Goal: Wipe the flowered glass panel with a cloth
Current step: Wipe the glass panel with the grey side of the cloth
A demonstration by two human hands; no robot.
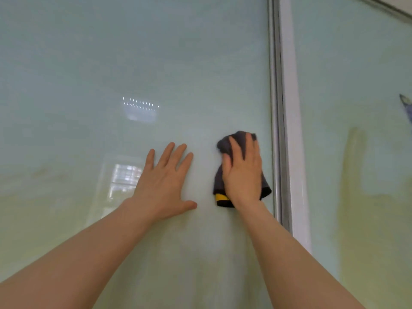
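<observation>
The fingers of the left hand are spread and released, flat against the glass panel with nothing in them, the thumb angled out to the right. The fingers of the right hand lie pressed over a dark grey cloth, pinning it to the glass rather than curling around it.

The glass panel fills most of the view, a pale frosted green that fades to a yellowish tint lower down. 2 window reflections show on its left half: a faint bright patch with rows of small light dashes higher up, and a gridded one just left of the left wrist. At the panel's right edge runs a white and grey upright frame. Beyond it is a second panel with yellow streaks and a small blue painted shape at the far right edge, too cut off to identify.

Both bare forearms reach up from the bottom corners. The cloth sits bunched under the right palm near the frame, with grey folds showing above the fingertips and on both sides of the hand, and a yellow band at its lower left corner. The 2 hands are near each other but apart.
</observation>
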